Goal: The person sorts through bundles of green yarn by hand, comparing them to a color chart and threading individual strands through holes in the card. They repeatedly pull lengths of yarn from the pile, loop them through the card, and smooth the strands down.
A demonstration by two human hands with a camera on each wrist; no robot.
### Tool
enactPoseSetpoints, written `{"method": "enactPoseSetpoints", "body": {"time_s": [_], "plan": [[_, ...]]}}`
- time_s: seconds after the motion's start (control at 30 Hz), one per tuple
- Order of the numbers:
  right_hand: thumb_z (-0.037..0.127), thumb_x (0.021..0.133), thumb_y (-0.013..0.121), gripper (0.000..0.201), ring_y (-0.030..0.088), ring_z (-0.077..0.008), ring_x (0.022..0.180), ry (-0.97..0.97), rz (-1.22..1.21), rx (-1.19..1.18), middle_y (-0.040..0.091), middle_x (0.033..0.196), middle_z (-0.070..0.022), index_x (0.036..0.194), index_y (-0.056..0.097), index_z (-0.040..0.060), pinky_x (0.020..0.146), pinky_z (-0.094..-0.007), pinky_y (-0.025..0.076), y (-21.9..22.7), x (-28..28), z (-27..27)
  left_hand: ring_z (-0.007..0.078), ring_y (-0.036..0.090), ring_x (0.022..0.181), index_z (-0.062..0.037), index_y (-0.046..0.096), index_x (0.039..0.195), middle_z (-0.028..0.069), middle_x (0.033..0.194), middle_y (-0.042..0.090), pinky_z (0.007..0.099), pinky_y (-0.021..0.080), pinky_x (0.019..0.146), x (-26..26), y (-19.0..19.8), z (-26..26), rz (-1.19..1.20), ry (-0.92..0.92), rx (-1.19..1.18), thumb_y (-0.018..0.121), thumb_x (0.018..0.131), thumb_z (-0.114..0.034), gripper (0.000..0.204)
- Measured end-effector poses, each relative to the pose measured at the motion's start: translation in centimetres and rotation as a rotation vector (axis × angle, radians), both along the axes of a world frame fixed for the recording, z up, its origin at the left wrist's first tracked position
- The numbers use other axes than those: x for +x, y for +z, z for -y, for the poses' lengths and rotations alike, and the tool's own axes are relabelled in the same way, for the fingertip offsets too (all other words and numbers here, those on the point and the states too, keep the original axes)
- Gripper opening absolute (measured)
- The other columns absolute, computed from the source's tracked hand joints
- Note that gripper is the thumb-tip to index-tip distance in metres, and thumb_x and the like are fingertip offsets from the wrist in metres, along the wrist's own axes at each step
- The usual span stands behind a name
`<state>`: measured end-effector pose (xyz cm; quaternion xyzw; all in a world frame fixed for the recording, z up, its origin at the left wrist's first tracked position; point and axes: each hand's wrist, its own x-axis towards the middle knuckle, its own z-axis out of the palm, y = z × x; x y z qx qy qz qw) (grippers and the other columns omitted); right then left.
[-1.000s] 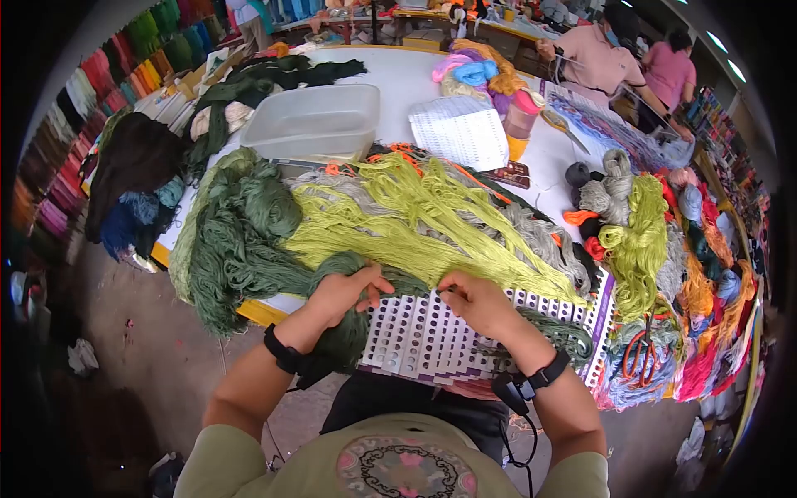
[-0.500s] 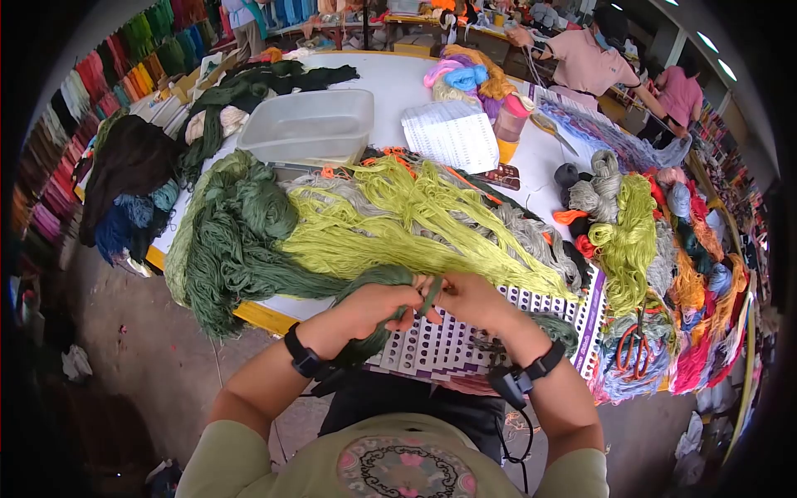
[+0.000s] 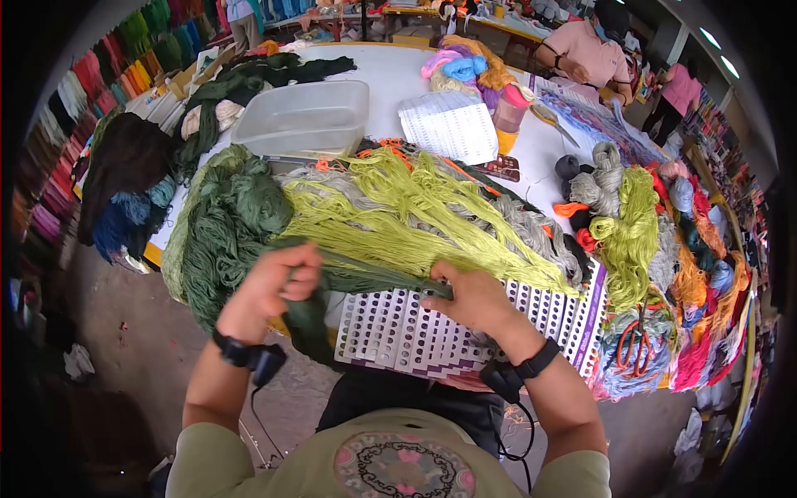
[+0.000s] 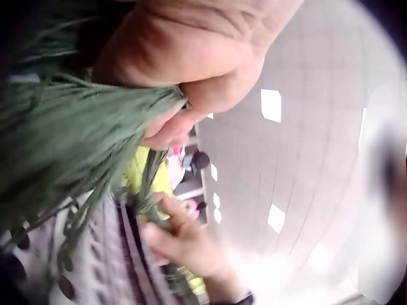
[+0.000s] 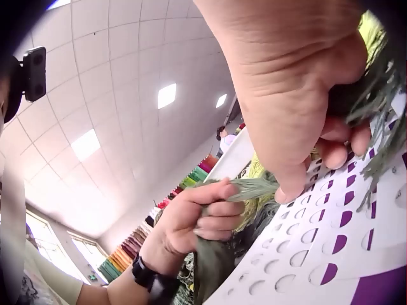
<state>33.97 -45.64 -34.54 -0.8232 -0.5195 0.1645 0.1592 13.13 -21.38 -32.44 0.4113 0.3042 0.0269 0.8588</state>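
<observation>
My left hand [image 3: 281, 282] grips a dark green skein of thread [image 3: 374, 276] near the table's front edge, fingers curled round it, and part of the skein hangs below the fist. The strands run across to my right hand [image 3: 471, 300], which pinches their other end between thumb and fingers. In the right wrist view, the thread [image 5: 251, 189] stretches between both hands. Under the right hand lie white cards [image 3: 415, 328] with rows of punched holes and purple edges. Lime-green thread [image 3: 398, 236] spreads just behind the hands.
A dark green thread pile [image 3: 220, 224] lies at the left, beside a clear plastic bin [image 3: 303, 116]. Printed sheets [image 3: 448, 129], a pink-lidded jar [image 3: 510, 108] and scissors [image 3: 635, 344] are on the table. Mixed skeins [image 3: 689, 266] cover the right side. Another person [image 3: 585, 54] stands across the table.
Both hands came together and took hold of the dark green thread. The left hand then moved left, drawing the strands out, while the right stayed over the cards.
</observation>
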Motion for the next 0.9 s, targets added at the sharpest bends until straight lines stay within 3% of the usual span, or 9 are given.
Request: {"method": "enactPoseSetpoints", "body": {"time_s": [0.27,0.33,0.37,0.43,0.57,0.63,0.67,0.73,0.9], "plan": [[0.043,0.080,0.067,0.042,0.065,-0.0322,0.071,-0.037,-0.108,-0.008,0.065,0.066,-0.0073,0.108,0.052,0.0162,0.064,-0.0431,0.048,0.1,0.0,0.1,0.0056,0.031,0.041,-0.0053,0.057,0.083,-0.0030,0.057,0.042,0.0196,0.025,0.033,-9.3,1.4,-10.3,0.198,0.386,-0.077,0.046,0.096,-0.026,0.027],[0.042,0.080,0.067,0.040,0.065,-0.0318,0.071,-0.036,-0.013,0.034,0.065,0.068,-0.0090,0.107,0.052,0.0159,0.063,-0.0432,0.048,-0.6,-0.2,0.3,0.0051,0.035,0.042,-0.0030,0.061,0.092,0.0016,0.064,0.054,0.0203,0.027,0.035,-7.2,1.4,-7.9,-0.215,0.570,0.744,0.049,0.096,-0.029,0.029],[0.042,0.080,0.067,0.040,0.065,-0.0318,0.071,-0.040,-0.011,0.038,0.065,0.068,-0.0090,0.107,0.052,0.0159,0.063,-0.0432,0.048,-0.8,-0.2,0.5,0.0051,0.035,0.042,-0.0030,0.061,0.092,0.0016,0.064,0.054,0.0203,0.027,0.035,-6.3,2.0,-6.3,-0.212,0.568,0.747,0.049,0.096,-0.029,0.029],[0.043,0.080,0.066,0.042,0.064,-0.0335,0.073,-0.016,0.036,0.055,0.065,0.071,-0.0113,0.109,0.052,0.0158,0.064,-0.0449,0.048,-1.2,-0.2,0.6,0.0042,0.041,0.046,-0.0025,0.063,0.098,0.0064,0.073,0.063,0.0199,0.029,0.038,-5.2,4.5,-2.2,-0.596,0.129,1.200,0.054,0.095,-0.029,0.029],[0.031,0.082,0.069,0.034,0.065,-0.0262,0.069,-0.056,-0.048,0.093,0.063,0.069,-0.0098,0.107,0.055,0.0122,0.060,-0.0394,0.049,0.5,-1.7,0.2,0.0070,0.047,0.053,-0.0022,0.063,0.102,0.0065,0.081,0.067,0.0206,0.037,0.046,-2.4,5.1,3.6,0.117,0.058,0.681,0.056,0.094,-0.029,0.029],[0.015,0.083,0.069,0.025,0.060,-0.0135,0.062,-0.180,-0.560,0.558,0.061,0.071,-0.0040,0.103,0.057,0.0073,0.055,-0.0292,0.047,1.0,-3.1,-0.8,0.0182,0.060,0.096,-0.0005,0.059,0.111,0.0156,0.114,0.061,0.0299,0.047,0.075,-0.1,5.1,5.9,0.272,0.015,0.745,0.049,0.095,-0.041,0.045],[0.004,0.083,0.067,0.018,0.052,-0.0043,0.060,-0.203,-0.833,0.704,0.059,0.078,0.0009,0.099,0.060,0.0041,0.053,-0.0207,0.045,1.9,-4.1,-1.2,0.0182,0.060,0.096,-0.0005,0.059,0.111,0.0156,0.114,0.061,0.0299,0.047,0.075,0.8,5.3,7.0,0.276,0.019,0.756,0.049,0.095,-0.041,0.045],[0.005,0.084,0.066,0.018,0.052,-0.0043,0.061,-0.187,-1.033,0.754,0.059,0.081,0.0012,0.101,0.060,0.0044,0.053,-0.0206,0.046,4.4,-5.3,-1.0,0.0215,0.041,0.127,-0.0014,0.056,0.119,0.0143,0.135,0.047,0.0404,0.036,0.102,2.5,5.9,8.8,0.482,-0.013,0.144,0.042,0.096,-0.046,0.053],[0.009,0.085,0.067,0.015,0.053,-0.0043,0.064,-0.163,-1.231,0.717,0.061,0.081,0.0012,0.099,0.063,0.0043,0.053,-0.0200,0.047,5.6,-6.2,-0.5,0.0204,0.038,0.130,0.0001,0.038,0.137,0.0116,0.143,0.037,0.0377,0.033,0.107,4.3,5.1,10.8,0.474,-0.225,0.254,0.033,0.097,-0.050,0.064]]}}
